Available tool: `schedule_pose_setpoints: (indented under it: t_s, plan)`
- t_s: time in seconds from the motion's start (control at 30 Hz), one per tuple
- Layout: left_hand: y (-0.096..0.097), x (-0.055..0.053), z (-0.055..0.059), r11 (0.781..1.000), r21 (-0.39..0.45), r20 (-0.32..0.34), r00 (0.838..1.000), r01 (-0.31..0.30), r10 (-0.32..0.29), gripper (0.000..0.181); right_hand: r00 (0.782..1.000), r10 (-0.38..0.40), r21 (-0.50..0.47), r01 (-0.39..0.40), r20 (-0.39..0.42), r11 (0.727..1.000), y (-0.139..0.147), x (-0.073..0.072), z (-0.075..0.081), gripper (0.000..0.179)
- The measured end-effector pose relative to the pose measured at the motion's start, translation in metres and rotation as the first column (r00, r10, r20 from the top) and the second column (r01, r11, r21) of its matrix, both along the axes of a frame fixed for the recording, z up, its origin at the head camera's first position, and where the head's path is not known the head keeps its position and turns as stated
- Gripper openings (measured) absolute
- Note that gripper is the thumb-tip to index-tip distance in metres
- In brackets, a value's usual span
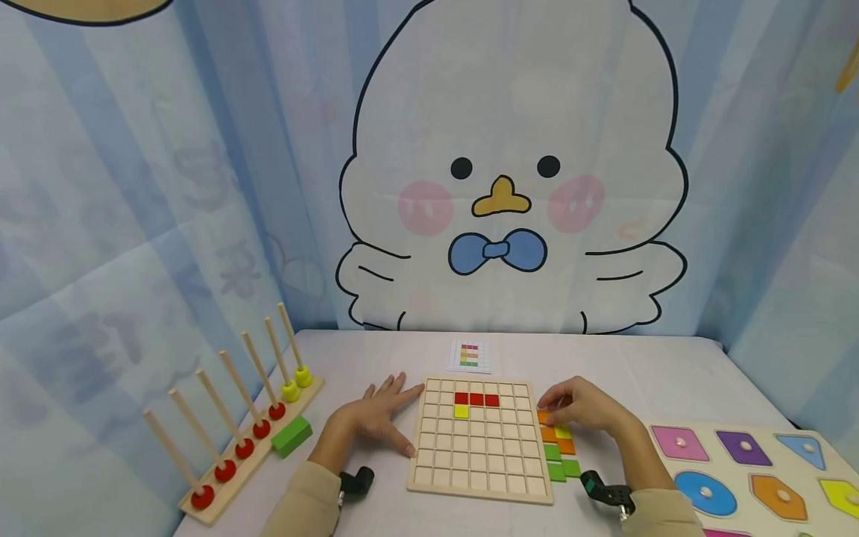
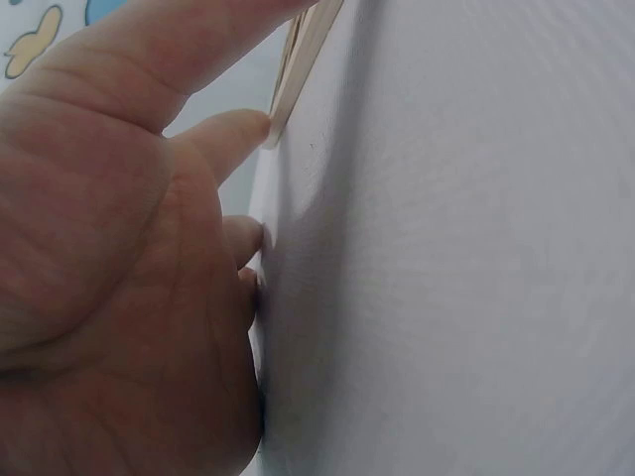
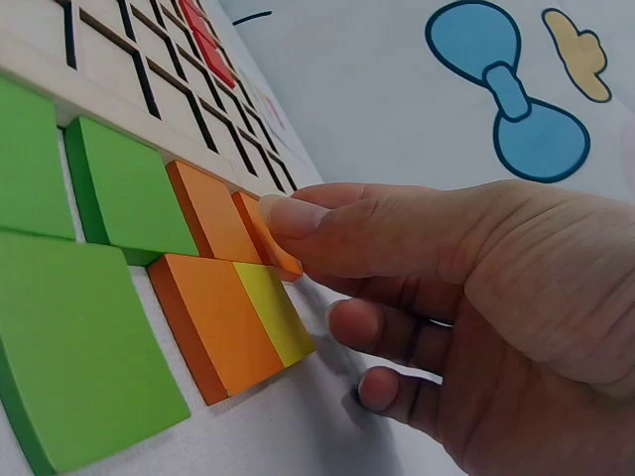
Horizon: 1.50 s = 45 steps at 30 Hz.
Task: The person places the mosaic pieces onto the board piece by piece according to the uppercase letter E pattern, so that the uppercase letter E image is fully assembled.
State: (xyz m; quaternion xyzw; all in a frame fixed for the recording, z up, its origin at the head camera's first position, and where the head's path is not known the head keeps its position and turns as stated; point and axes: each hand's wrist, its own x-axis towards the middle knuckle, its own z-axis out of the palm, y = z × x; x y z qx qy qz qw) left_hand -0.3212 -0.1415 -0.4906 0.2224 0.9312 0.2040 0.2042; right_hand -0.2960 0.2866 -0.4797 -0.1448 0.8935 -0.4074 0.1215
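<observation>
A wooden grid board (image 1: 479,447) lies flat on the table, with three red tiles (image 1: 476,400) in a row and one yellow tile (image 1: 461,411) beneath the leftmost. My left hand (image 1: 372,414) is spread at the board's left side, thumb and index fingertip at its edge. Beyond the right edge, my right hand (image 1: 587,406) pinches an orange tile (image 3: 260,233) between thumb and index finger; the index tip is hidden. Beside that tile lie more orange tiles (image 3: 213,317), a yellow tile (image 3: 274,312) and several green tiles (image 3: 129,188).
Behind the board lies a small pattern card (image 1: 470,356). To the left stands a peg abacus (image 1: 228,488) with red and yellow beads, a green block (image 1: 291,436) beside it. A shape puzzle board (image 1: 728,466) occupies the right. Printed curtains (image 1: 503,97) hang behind the table.
</observation>
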Motion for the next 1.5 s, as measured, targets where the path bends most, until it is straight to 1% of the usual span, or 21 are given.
schedule_pose_setpoints:
  t_s: [0.17, 0.37, 0.57, 0.7, 0.87, 1.0, 1.07, 1.17, 1.3, 1.4, 1.5]
  plan:
    - [0.0001, 0.0007, 0.0003, 1.000, 0.005, 0.000, 1.000, 0.006, -0.006, 0.121, 1.000, -0.005, 0.018, 0.005, -0.006, 1.000, -0.0020, 0.0007, -0.0013, 0.018]
    - [-0.0001, 0.0006, -0.0008, 1.000, 0.005, -0.008, 1.000, 0.007, -0.007, 0.121, 0.999, -0.009, 0.045, 0.010, -0.035, 0.999, -0.0042, 0.0016, -0.0021, 0.017]
    - [-0.0002, 0.0016, -0.0007, 1.000, 0.012, -0.012, 1.000, 0.009, -0.009, 0.121, 0.998, -0.050, 0.058, 0.052, -0.037, 0.997, -0.0056, 0.0011, -0.0039, 0.018]
    - [-0.0001, 0.0021, -0.0003, 1.000, 0.018, -0.003, 1.000, 0.002, -0.002, 0.121, 0.997, -0.070, 0.078, 0.073, -0.046, 0.994, -0.0062, -0.0002, -0.0054, 0.018]
    - [0.0000, 0.0022, -0.0002, 1.000, 0.019, 0.001, 1.000, -0.001, 0.001, 0.121, 0.997, -0.052, 0.087, 0.057, -0.059, 0.995, -0.0061, -0.0012, -0.0067, 0.016]
    - [-0.0001, 0.0023, 0.0002, 1.000, 0.019, -0.002, 1.000, -0.001, 0.001, 0.121, 0.997, -0.023, 0.087, 0.029, -0.067, 0.996, -0.0058, -0.0029, -0.0072, 0.016]
    - [0.0001, 0.0021, 0.0003, 1.000, 0.017, -0.002, 1.000, -0.002, 0.002, 0.121, 0.997, -0.023, 0.088, 0.030, -0.073, 0.996, -0.0061, -0.0042, -0.0074, 0.016]
    - [0.0005, 0.0019, 0.0005, 1.000, 0.010, -0.004, 1.000, -0.002, 0.002, 0.121, 0.996, -0.050, 0.083, 0.056, -0.078, 0.995, -0.0071, -0.0050, -0.0075, 0.015]
    - [0.0003, 0.0021, 0.0007, 1.000, 0.009, -0.007, 1.000, 0.002, -0.002, 0.121, 0.988, -0.121, 0.059, 0.127, -0.094, 0.990, -0.0074, -0.0050, -0.0064, 0.010]
    - [0.0002, 0.0022, 0.0006, 1.000, 0.011, -0.009, 1.000, 0.007, -0.007, 0.121, 0.980, -0.160, 0.012, 0.162, -0.120, 0.987, -0.0066, -0.0066, -0.0052, 0.010]
    - [0.0005, 0.0024, 0.0007, 1.000, 0.011, -0.008, 1.000, 0.004, -0.004, 0.121, 0.974, -0.169, -0.053, 0.163, -0.148, 0.985, -0.0072, -0.0081, -0.0038, 0.014]
